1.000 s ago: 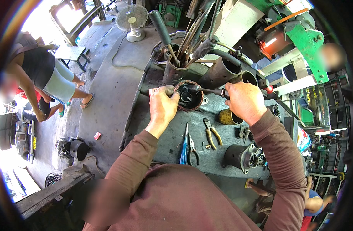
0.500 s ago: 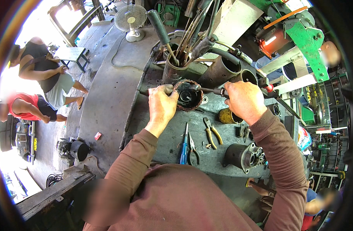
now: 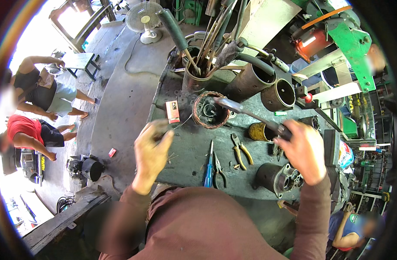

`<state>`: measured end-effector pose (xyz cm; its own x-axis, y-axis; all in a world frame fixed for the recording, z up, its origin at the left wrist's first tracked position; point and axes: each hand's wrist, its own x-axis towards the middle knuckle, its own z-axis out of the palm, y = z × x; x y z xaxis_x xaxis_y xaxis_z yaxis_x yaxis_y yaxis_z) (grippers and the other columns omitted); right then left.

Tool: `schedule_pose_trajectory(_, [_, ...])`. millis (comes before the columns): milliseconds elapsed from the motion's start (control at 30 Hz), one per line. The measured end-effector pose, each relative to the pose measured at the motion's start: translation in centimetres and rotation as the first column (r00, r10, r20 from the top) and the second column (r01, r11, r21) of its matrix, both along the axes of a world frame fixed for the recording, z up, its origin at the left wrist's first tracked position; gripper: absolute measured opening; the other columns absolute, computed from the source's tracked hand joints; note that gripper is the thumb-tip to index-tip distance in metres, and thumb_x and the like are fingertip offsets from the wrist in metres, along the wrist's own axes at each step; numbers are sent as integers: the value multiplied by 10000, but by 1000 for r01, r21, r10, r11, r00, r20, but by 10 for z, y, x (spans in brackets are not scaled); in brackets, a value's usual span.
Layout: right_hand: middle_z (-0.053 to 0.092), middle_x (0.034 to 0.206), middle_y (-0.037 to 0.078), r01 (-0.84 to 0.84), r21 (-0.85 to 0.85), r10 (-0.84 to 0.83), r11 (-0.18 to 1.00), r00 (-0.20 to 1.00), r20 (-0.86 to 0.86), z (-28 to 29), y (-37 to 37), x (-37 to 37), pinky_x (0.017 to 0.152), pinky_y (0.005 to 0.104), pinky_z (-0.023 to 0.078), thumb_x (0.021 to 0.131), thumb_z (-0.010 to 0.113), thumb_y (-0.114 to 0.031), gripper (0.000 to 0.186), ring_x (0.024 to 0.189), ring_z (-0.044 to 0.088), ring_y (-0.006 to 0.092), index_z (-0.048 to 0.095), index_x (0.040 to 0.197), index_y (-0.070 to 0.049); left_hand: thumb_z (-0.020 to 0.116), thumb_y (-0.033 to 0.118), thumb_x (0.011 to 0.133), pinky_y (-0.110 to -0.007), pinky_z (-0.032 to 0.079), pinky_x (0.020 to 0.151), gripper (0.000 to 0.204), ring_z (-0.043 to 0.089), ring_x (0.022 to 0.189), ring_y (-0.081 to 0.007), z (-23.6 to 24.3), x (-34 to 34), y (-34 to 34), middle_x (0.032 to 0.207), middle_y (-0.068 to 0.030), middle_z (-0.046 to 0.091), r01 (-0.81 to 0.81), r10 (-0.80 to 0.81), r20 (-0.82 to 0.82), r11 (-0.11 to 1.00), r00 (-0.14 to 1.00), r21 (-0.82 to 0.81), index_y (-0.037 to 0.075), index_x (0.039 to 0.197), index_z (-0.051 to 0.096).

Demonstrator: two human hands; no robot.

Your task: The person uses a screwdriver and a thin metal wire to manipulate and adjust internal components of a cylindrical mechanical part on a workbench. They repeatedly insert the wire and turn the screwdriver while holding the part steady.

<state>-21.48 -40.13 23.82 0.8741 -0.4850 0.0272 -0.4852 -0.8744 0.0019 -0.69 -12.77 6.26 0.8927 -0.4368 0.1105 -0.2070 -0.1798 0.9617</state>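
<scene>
A round stator (image 3: 197,117) with a reddish-brown winding rim stands on the dark workbench. My right hand (image 3: 304,149) is closed round the dark handle of a soldering iron (image 3: 254,116). Its blunt metal head hangs over the stator's right rim, blurred by motion; contact cannot be told. Left of the stator, my left hand (image 3: 150,151) has curled fingers, its thumb and fingertips around the end of a thin wire (image 3: 184,122) that slants toward the stator. A small orange-and-white box (image 3: 173,112) lies just beyond those fingers.
A blue screwdriver (image 3: 209,169), long-nose pliers (image 3: 218,170) and yellow-handled pliers (image 3: 238,151) lie near me. A yellow ring (image 3: 260,131) and metal housing (image 3: 276,178) sit right. Behind stand a can of rods (image 3: 196,82) and metal cylinders (image 3: 278,97). Other people (image 3: 34,134) are left.
My left hand has drawn back from the stator toward me and left, uncovering the small box. My right hand has moved right and nearer me, bringing the soldering iron with it.
</scene>
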Motion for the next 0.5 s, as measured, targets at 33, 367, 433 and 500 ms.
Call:
schedule_pose_trajectory(33, [738, 859, 188, 96, 105, -96, 990, 995, -13, 4, -2, -16, 735, 493, 559, 790, 888, -266, 384, 804, 722, 431, 729, 1035, -17, 792, 69, 909, -276, 520, 767, 183, 633, 838, -120, -1, -1, 21, 1054, -75, 740, -1, 4, -49, 998, 999, 57, -31, 1059, 757])
schedule_pose_trajectory(367, [720, 905, 31, 251, 888, -737, 386, 663, 133, -37, 2, -142, 621, 258, 524, 773, 971, -178, 526, 719, 629, 94, 707, 1170, 44, 813, 71, 917, -297, 463, 711, 137, 579, 765, -139, -57, -2, 104, 842, -48, 636, -38, 127, -215, 925, 968, 379, -36, 985, 764])
schedule_pose_trajectory(433, [693, 879, 14, 169, 933, -793, 319, 586, 165, -49, 5, -149, 556, 220, 471, 794, 972, -225, 537, 669, 597, 67, 692, 1175, 29, 809, 71, 918, -303, 474, 719, 137, 599, 772, -151, -63, 3, 97, 847, -58, 644, -13, 75, -154, 928, 985, 372, -38, 987, 763])
schedule_pose_trajectory(500, [645, 841, -8, 80, 961, -852, 264, 486, 194, -63, 7, -145, 476, 195, 394, 812, 966, -267, 572, 588, 544, 53, 657, 1206, 11, 801, 71, 921, -313, 488, 730, 133, 620, 779, -170, -67, 10, 88, 853, -72, 655, 6, 42, -118, 925, 992, 379, -36, 991, 764])
